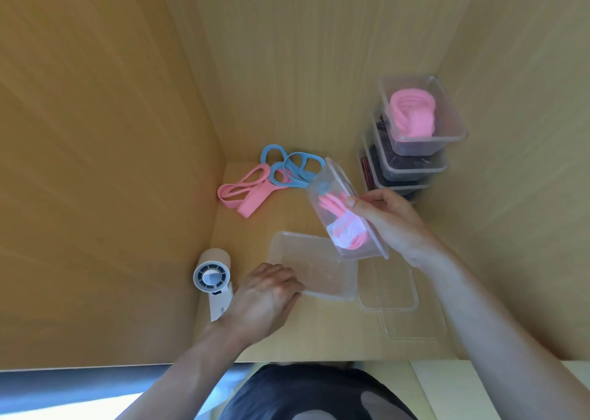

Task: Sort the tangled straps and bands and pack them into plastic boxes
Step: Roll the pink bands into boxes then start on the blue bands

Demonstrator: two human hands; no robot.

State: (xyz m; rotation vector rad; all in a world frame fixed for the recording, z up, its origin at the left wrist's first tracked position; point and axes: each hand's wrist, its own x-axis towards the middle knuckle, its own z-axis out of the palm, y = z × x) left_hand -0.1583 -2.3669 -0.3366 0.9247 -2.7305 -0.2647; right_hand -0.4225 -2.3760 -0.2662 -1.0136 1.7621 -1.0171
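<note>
Right hand [392, 225] grasps tilted box [322, 183] (pink bands [332, 204] inside); left hand [265, 295] fingers [287, 279] clench 1 empty box [322, 276].

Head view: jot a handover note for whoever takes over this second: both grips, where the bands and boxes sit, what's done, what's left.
Right grip: holds the tilted box off the table, pink bands inside, no lid on.
Left grip: grips the near rim of the empty box on the table.
Done: stack of three boxes at the back right; the top one holds coiled pink bands, the lower ones hold dark items.
Left: loose pile of pink and blue bands at the back, to sort and pack. Two lids lie flat beside the empty box.
</note>
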